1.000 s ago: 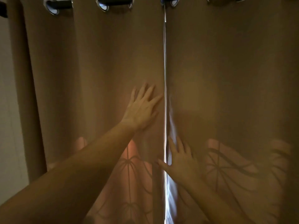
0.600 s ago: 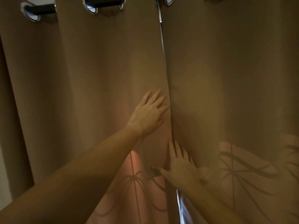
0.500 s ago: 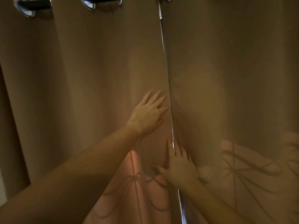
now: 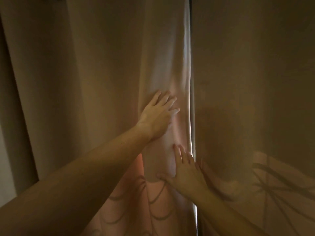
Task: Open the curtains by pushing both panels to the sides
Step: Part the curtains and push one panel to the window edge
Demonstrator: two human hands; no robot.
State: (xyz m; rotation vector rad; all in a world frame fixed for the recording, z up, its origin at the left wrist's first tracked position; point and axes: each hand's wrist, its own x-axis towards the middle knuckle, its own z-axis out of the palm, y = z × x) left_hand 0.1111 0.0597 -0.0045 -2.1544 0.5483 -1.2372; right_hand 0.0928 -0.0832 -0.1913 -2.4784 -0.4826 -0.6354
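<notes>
Dim room, tan curtain panels nearly shut, thin lit gap, left hand & right hand flat, grip released.

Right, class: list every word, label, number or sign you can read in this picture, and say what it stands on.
None: no readable text anywhere.
The left curtain panel and right curtain panel carry only curved line shadows, not lettering.
The left hand and right hand bear no writing.

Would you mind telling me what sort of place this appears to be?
Probably a room in a home, at a window: two tan curtain panels, the left panel and right panel, daylight in the gap, grille-like shadows showing through.
</notes>
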